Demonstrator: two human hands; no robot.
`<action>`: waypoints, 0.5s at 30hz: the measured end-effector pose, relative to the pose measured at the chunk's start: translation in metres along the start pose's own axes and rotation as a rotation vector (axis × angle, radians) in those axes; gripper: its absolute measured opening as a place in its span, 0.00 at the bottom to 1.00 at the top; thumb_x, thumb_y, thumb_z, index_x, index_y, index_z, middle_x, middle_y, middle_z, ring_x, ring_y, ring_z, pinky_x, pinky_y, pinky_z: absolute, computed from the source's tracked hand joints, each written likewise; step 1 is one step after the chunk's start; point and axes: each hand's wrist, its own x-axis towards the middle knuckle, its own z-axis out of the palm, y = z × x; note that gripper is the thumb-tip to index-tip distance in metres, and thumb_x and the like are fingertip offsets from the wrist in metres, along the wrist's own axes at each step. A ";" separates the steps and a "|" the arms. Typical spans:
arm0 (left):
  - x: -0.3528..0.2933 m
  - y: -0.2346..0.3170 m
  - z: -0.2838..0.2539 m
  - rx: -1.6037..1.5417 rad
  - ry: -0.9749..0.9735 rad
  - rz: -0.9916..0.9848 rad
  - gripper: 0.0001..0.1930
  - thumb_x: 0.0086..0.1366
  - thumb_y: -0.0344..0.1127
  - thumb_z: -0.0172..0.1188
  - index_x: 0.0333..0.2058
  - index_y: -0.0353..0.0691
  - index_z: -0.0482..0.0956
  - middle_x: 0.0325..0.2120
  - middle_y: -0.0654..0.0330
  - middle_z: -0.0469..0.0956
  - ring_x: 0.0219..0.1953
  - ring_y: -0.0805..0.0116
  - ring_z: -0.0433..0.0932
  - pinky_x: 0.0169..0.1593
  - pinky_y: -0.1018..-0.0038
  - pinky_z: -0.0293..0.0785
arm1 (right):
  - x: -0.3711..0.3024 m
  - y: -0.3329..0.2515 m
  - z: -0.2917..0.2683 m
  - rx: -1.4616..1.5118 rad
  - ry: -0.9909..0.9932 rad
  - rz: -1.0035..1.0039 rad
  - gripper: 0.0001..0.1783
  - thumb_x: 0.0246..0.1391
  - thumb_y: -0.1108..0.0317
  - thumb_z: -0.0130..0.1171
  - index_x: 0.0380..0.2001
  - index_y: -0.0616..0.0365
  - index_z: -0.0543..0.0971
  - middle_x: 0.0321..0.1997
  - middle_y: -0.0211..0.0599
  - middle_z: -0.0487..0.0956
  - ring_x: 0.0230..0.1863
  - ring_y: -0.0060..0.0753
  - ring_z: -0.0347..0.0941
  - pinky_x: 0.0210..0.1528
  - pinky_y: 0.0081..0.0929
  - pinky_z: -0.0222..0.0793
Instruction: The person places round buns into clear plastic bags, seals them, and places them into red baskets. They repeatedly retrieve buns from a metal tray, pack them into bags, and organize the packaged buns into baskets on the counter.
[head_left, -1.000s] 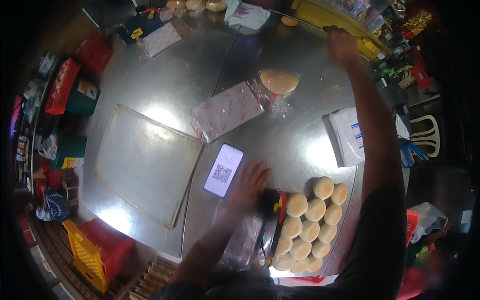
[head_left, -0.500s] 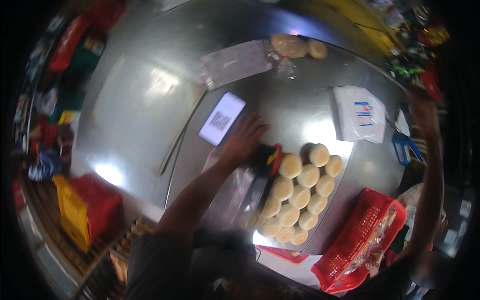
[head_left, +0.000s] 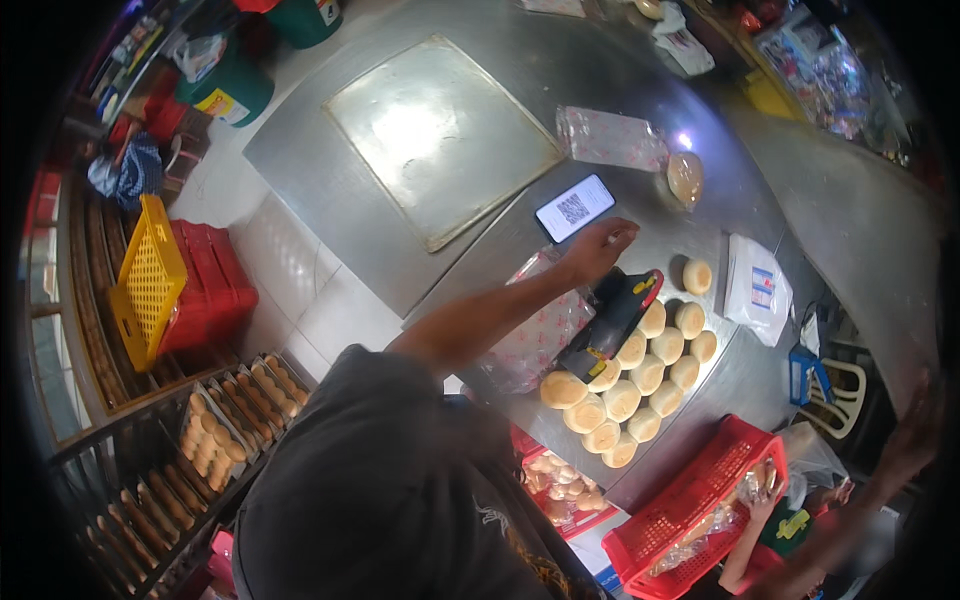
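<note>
My left hand (head_left: 603,248) hovers over the steel table by a phone (head_left: 575,208) that displays a square code. Its fingers are bent and pressed together; what they hold, if anything, is hidden. Beneath that wrist lies a black device (head_left: 603,325) with red and yellow trim, on pink-patterned plastic bags (head_left: 530,345). Several round buns (head_left: 647,374) stand in rows against the device, and a single bun (head_left: 697,275) sits apart. Far to the right, my right hand (head_left: 915,430) is stretched out beyond the table, smeared by motion.
A white plastic package (head_left: 757,290) and a bagged bun (head_left: 685,178) lie farther back. Another person's hand (head_left: 762,508) reaches into a red basket (head_left: 690,500) of bagged bread. A metal tray (head_left: 440,140) covers the left of the table. Bread racks (head_left: 190,470) stand lower left.
The view has shifted, showing more floor and racks at left. My left hand's fingers have gone from spread to drawn together. Another person's arm now shows at the red basket.
</note>
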 end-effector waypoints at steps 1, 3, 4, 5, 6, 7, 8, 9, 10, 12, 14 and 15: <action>-0.012 0.002 -0.011 -0.100 0.041 -0.008 0.17 0.76 0.41 0.56 0.56 0.39 0.80 0.52 0.57 0.82 0.53 0.65 0.81 0.58 0.69 0.75 | 0.000 -0.032 0.012 0.119 0.056 0.071 0.19 0.69 0.70 0.56 0.60 0.63 0.79 0.60 0.43 0.82 0.59 0.35 0.78 0.65 0.31 0.71; -0.041 -0.001 -0.047 -0.268 0.153 -0.029 0.17 0.77 0.42 0.55 0.55 0.37 0.80 0.50 0.58 0.82 0.50 0.68 0.80 0.56 0.69 0.76 | 0.005 -0.110 0.071 0.429 0.113 0.226 0.20 0.67 0.72 0.57 0.59 0.68 0.78 0.59 0.44 0.82 0.57 0.32 0.79 0.64 0.30 0.72; -0.056 0.002 -0.069 -0.291 0.225 -0.032 0.17 0.77 0.41 0.55 0.54 0.36 0.79 0.49 0.59 0.82 0.49 0.69 0.80 0.55 0.70 0.75 | 0.010 -0.148 0.096 0.537 0.128 0.309 0.20 0.66 0.73 0.58 0.59 0.70 0.78 0.58 0.45 0.82 0.56 0.32 0.80 0.64 0.29 0.73; -0.069 0.005 -0.091 -0.320 0.283 -0.029 0.16 0.77 0.40 0.54 0.54 0.35 0.79 0.48 0.60 0.82 0.48 0.70 0.79 0.53 0.71 0.75 | 0.018 -0.177 0.125 0.564 0.120 0.402 0.20 0.65 0.74 0.59 0.58 0.71 0.78 0.58 0.48 0.82 0.55 0.34 0.80 0.64 0.30 0.73; -0.079 0.004 -0.112 -0.267 0.373 -0.012 0.16 0.77 0.39 0.54 0.54 0.35 0.79 0.47 0.61 0.82 0.47 0.71 0.79 0.53 0.71 0.75 | 0.012 -0.165 0.170 0.846 0.171 0.175 0.19 0.64 0.74 0.60 0.56 0.68 0.80 0.55 0.46 0.84 0.54 0.34 0.80 0.62 0.30 0.75; -0.094 0.002 -0.141 -0.166 0.491 -0.002 0.15 0.77 0.39 0.53 0.54 0.35 0.79 0.47 0.61 0.82 0.46 0.71 0.79 0.52 0.72 0.75 | 0.016 -0.203 0.224 1.101 0.134 0.460 0.17 0.63 0.71 0.63 0.54 0.66 0.82 0.50 0.42 0.85 0.50 0.30 0.81 0.60 0.28 0.75; -0.106 -0.002 -0.167 -0.104 0.585 -0.040 0.15 0.77 0.39 0.54 0.54 0.36 0.79 0.46 0.61 0.82 0.44 0.71 0.78 0.49 0.72 0.74 | 0.017 -0.250 0.260 1.236 0.084 0.580 0.17 0.62 0.70 0.65 0.53 0.65 0.81 0.47 0.39 0.84 0.46 0.30 0.80 0.54 0.31 0.77; -0.114 -0.008 -0.188 -0.056 0.664 -0.078 0.16 0.76 0.39 0.54 0.54 0.36 0.79 0.45 0.60 0.82 0.42 0.71 0.78 0.47 0.71 0.74 | 0.019 -0.295 0.290 1.353 0.053 0.710 0.18 0.61 0.68 0.67 0.52 0.64 0.81 0.44 0.36 0.83 0.43 0.29 0.79 0.48 0.34 0.78; -0.122 -0.014 -0.208 -0.032 0.730 -0.038 0.16 0.76 0.39 0.54 0.55 0.36 0.78 0.46 0.59 0.82 0.42 0.70 0.78 0.47 0.71 0.75 | 0.022 -0.340 0.324 1.468 0.035 0.851 0.19 0.60 0.66 0.69 0.51 0.63 0.80 0.41 0.33 0.81 0.39 0.28 0.79 0.41 0.37 0.79; -0.138 -0.021 -0.244 0.032 0.838 -0.013 0.16 0.76 0.39 0.54 0.56 0.37 0.78 0.47 0.58 0.82 0.44 0.69 0.78 0.48 0.70 0.75 | 0.025 -0.458 0.343 1.545 0.042 0.974 0.23 0.59 0.61 0.70 0.51 0.66 0.80 0.46 0.39 0.83 0.42 0.35 0.79 0.47 0.37 0.77; -0.148 -0.016 -0.269 0.088 0.876 -0.046 0.17 0.76 0.39 0.54 0.56 0.37 0.77 0.49 0.57 0.81 0.45 0.68 0.78 0.49 0.68 0.76 | 0.007 -0.508 0.401 1.375 -0.093 1.086 0.25 0.61 0.61 0.67 0.52 0.73 0.79 0.46 0.46 0.84 0.41 0.41 0.80 0.46 0.38 0.77; -0.152 -0.010 -0.278 0.110 0.867 -0.076 0.17 0.76 0.39 0.55 0.57 0.37 0.77 0.50 0.56 0.80 0.47 0.66 0.78 0.49 0.67 0.76 | 0.001 -0.550 0.395 1.323 -0.206 1.090 0.26 0.61 0.62 0.66 0.53 0.75 0.79 0.47 0.49 0.84 0.41 0.43 0.80 0.46 0.39 0.77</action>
